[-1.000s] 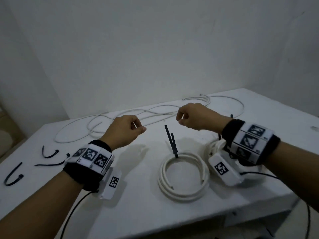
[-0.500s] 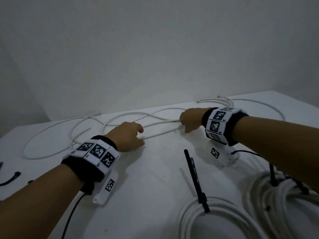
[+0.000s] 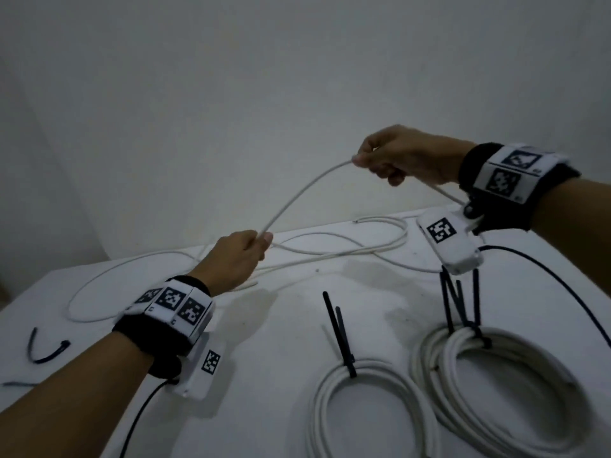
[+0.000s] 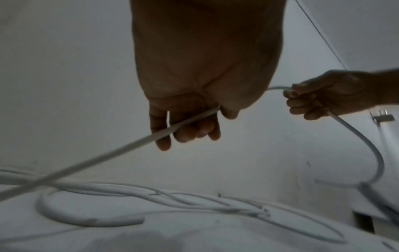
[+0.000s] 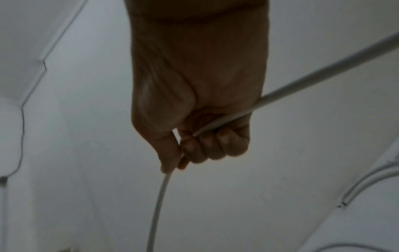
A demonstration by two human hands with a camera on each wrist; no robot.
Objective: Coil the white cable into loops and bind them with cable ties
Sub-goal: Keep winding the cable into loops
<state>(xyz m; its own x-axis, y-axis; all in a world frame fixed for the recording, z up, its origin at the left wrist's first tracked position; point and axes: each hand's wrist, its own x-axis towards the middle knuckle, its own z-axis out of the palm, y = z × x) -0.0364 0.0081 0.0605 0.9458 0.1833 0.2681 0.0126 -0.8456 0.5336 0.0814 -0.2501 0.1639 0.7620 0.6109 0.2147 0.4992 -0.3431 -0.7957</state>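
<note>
Here, line by line, is what we see.
Left hand: our left hand (image 3: 236, 256) is raised a little above the surface (image 3: 281, 342), fingers curled round the white cable (image 3: 299, 196); in the left wrist view the cable runs across the curled fingers (image 4: 187, 131).
Right hand: our right hand (image 3: 405, 158) is higher and to the right, fist wrapped round the same cable; in the right wrist view it enters the fist from the right and leaves downward beside the thumb.
White cable: the span between our hands arcs in the air; the rest lies in loose curves on the far part of the surface.
Bound coils: two finished coils lie near us, the smaller coil (image 3: 363, 408) beside the larger coil (image 3: 502, 391), each held by black cable ties (image 3: 340, 335) whose tails stick up.
Loose ties: one spare black tie (image 3: 46, 350) lies curved at the left edge.
Wrists: we wear a marker band (image 3: 173, 304) on each wrist.
</note>
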